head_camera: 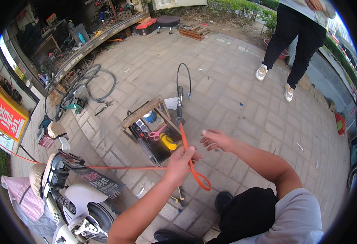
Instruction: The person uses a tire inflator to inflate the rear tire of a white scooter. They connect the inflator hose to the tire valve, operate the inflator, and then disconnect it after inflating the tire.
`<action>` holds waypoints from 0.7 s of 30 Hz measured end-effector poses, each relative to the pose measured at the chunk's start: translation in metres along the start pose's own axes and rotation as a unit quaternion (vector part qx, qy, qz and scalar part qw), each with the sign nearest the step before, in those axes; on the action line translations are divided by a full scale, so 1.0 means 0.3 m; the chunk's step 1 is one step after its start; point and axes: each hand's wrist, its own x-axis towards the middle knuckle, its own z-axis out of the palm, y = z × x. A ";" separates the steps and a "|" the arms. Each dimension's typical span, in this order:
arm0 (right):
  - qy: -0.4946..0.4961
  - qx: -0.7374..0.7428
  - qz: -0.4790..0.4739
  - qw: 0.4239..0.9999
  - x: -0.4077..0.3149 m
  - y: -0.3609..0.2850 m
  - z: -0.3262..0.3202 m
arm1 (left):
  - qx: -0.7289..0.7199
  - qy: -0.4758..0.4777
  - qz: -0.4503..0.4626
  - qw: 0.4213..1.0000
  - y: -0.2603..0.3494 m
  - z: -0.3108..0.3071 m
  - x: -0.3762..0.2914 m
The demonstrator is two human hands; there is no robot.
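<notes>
My left hand grips an orange air hose just below a tyre inflator, which points away from me. A thin black whip hose arches from the inflator's far end and finishes in a metal chuck. Below my fist the orange hose bends into a loop, and a stretch of it runs left past the scooter. Held in the air to the right, my right hand is empty with its fingers apart. An open wooden tool box on the paving holds pink scissors, a yellow tool and a blue can.
An electric scooter stands at lower left. Pliers and a coiled grey hose lie near the cluttered workshop ledge. A round stool is at the back. Another person stands at upper right. Yellow-handled pliers lie near my feet.
</notes>
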 end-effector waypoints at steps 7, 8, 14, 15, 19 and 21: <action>0.121 0.154 0.131 0.972 0.525 0.026 -0.074 | 0.142 -0.122 0.042 0.981 -0.074 0.027 -0.142; 0.127 0.181 0.099 0.970 0.577 0.061 -0.094 | 0.153 -0.151 0.047 0.976 -0.099 0.044 -0.142; 0.168 0.312 0.122 0.927 0.742 0.140 -0.018 | 0.216 -0.212 0.003 0.953 -0.261 0.010 -0.214; 0.171 0.317 0.083 0.929 0.747 0.106 -0.038 | 0.214 -0.218 -0.008 0.952 -0.287 0.007 -0.221; 0.193 0.218 -0.028 0.956 0.691 -0.148 -0.024 | 0.258 -0.217 -0.111 0.935 -0.386 -0.085 -0.181; 0.194 0.160 -0.092 0.963 0.572 -0.232 -0.024 | 0.269 -0.247 -0.080 0.928 -0.417 -0.109 -0.152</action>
